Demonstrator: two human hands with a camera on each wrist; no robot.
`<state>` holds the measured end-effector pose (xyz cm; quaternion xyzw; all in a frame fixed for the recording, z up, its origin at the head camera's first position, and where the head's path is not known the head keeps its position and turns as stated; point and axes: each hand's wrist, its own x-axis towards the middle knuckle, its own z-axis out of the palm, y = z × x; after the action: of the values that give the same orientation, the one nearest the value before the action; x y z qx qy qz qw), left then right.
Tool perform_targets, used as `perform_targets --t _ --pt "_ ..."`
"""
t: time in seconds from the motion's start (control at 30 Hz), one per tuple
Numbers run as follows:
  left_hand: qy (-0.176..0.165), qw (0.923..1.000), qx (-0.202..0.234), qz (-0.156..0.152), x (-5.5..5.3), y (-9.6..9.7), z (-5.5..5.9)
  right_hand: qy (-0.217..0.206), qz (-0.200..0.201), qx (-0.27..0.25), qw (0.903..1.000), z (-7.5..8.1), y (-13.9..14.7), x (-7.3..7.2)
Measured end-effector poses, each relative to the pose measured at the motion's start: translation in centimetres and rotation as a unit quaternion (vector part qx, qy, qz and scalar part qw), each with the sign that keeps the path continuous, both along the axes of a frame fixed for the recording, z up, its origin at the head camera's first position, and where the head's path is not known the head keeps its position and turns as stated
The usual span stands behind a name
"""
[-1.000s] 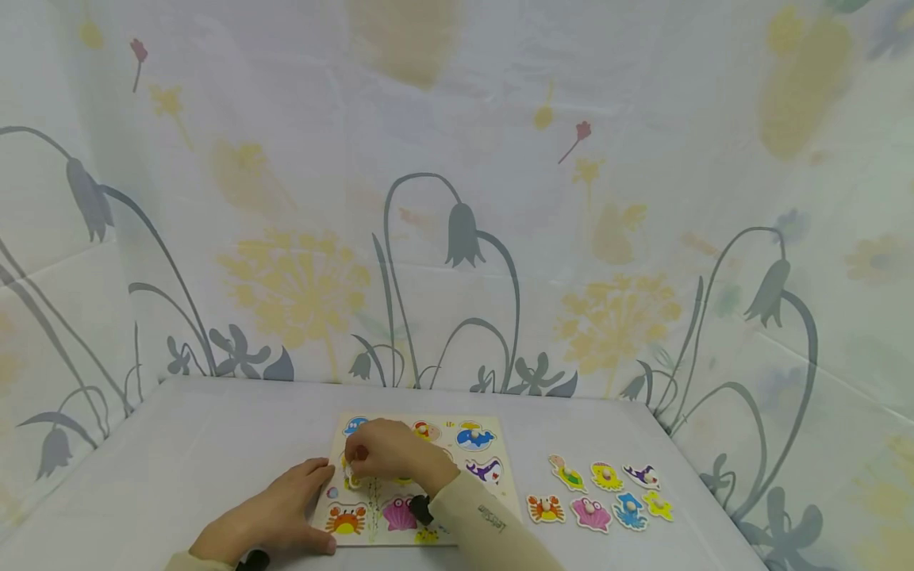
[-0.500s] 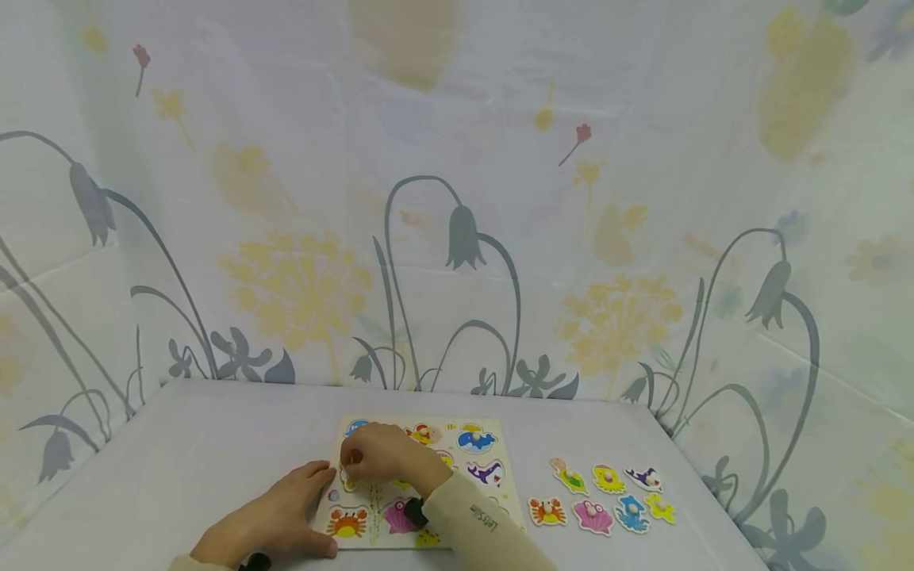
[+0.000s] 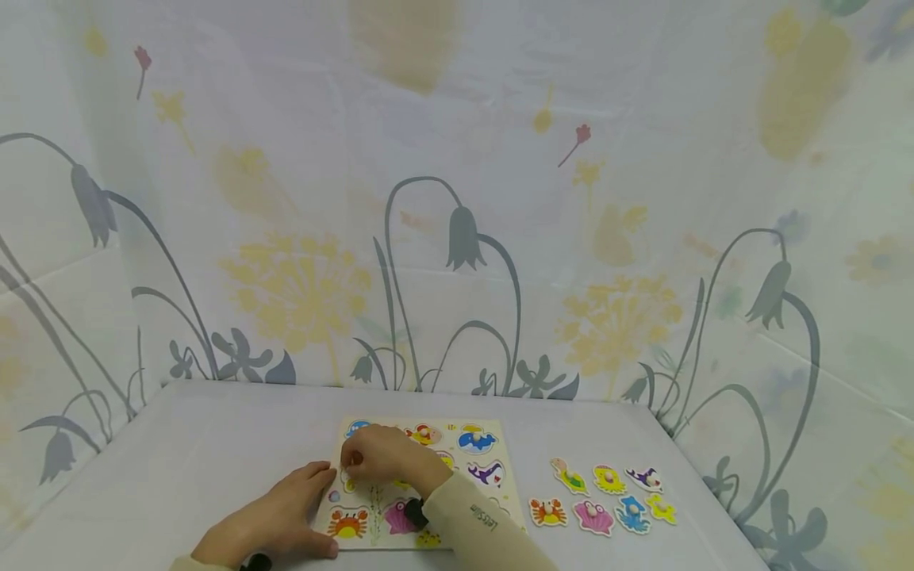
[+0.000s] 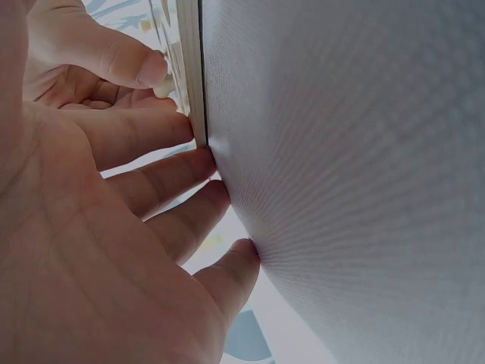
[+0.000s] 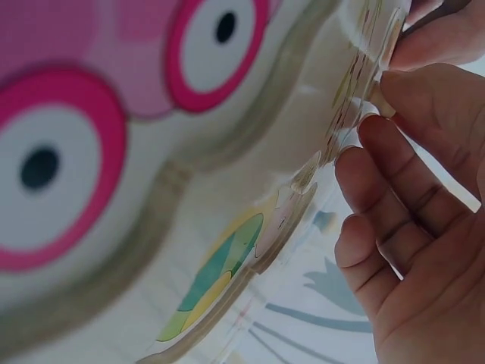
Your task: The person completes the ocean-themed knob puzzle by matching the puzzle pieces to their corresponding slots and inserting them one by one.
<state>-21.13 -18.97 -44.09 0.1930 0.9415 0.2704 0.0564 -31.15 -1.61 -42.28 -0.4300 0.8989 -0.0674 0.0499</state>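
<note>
A wooden peg puzzle board printed with sea animals lies on the table. My right hand is over its left side and pinches the small round knob of a puzzle piece between thumb and fingers. The hand covers most of that piece, so its picture cannot be told. My left hand rests at the board's left edge, fingers extended. In the left wrist view the fingertips touch the board's side and the tabletop. A whale piece with a knob sits in the board's far right corner.
Right of the board lie several loose knobbed pieces, among them a turtle, a crab, a pink shell, a blue octopus and a yellow star-like piece. A flower-printed curtain stands behind the table.
Since one second ago my right hand has shifted very slightly left over the board. In the last half second both hands look still, and the loose pieces lie as before.
</note>
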Motion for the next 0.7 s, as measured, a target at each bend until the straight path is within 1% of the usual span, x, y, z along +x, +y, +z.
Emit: perform_targets --t 0.13,0.47,0.7 --pt "-0.002 1.0000 0.000 0.001 0.0 0.1 0.2 0.003 0.000 0.001 1.0000 -0.1 0.0 -0.1" --pt "-0.003 1.0000 0.000 0.004 0.0 0.1 0.1 -0.004 0.003 -0.003 1.0000 -0.2 0.2 -0.1" --pt "0.006 1.0000 0.000 0.001 0.1 0.0 -0.1 -0.014 0.012 -0.027 0.9995 0.6 1.0 0.0"
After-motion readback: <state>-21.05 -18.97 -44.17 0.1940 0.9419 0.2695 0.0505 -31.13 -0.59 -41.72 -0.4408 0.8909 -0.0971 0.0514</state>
